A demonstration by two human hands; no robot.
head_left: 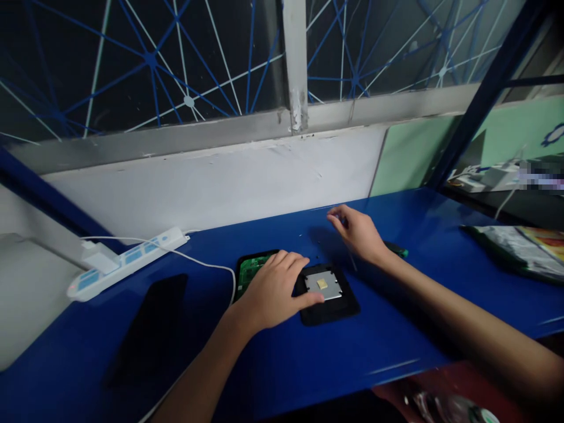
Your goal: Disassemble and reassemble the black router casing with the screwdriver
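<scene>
My left hand [275, 289] lies over a green circuit board [251, 271] in a black casing, its fingers stretched and spread. Its thumb reaches across to a black cover [330, 316], at the edge of a silver metal plate [332, 282]. A small yellowish square pad [322, 284] sits on that plate. Beyond the cover, to the right, my right hand [356, 232] is raised with thumb and fingers pinched together. Whatever they pinch is too small to make out. Tiny dark bits [318, 257] lie on the blue table between the hands.
A white power strip [132, 258] with a plugged-in charger [100, 258] stands at left, its white cable [200, 262] running to the casing. A dark flat object [152, 323] lies nearby. Behind my right wrist is a green-and-black tool handle [396, 249]. A shiny packet [524, 249] lies far right.
</scene>
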